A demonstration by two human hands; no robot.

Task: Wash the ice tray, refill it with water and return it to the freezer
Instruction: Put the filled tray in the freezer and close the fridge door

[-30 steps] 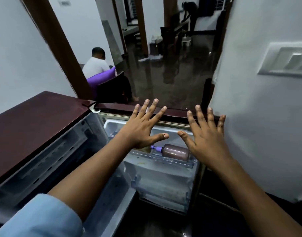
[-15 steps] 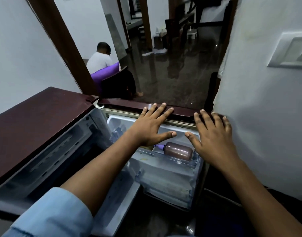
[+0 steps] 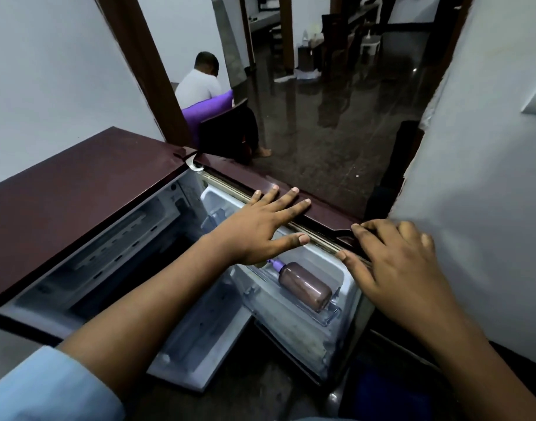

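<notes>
The fridge door [image 3: 321, 212] stands open. The left hand [image 3: 257, 229] lies flat on the door's top edge, fingers straight. The right hand [image 3: 397, 265] curls over the same edge at the end away from the hinge. A brown bottle [image 3: 304, 285] lies in the door's shelf, below both hands. Beyond the door sits a person [image 3: 198, 83].

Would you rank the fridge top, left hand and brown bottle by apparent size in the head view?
Fridge top, largest
Left hand
Brown bottle, smallest, though it lies farther from the camera than the hand
</notes>
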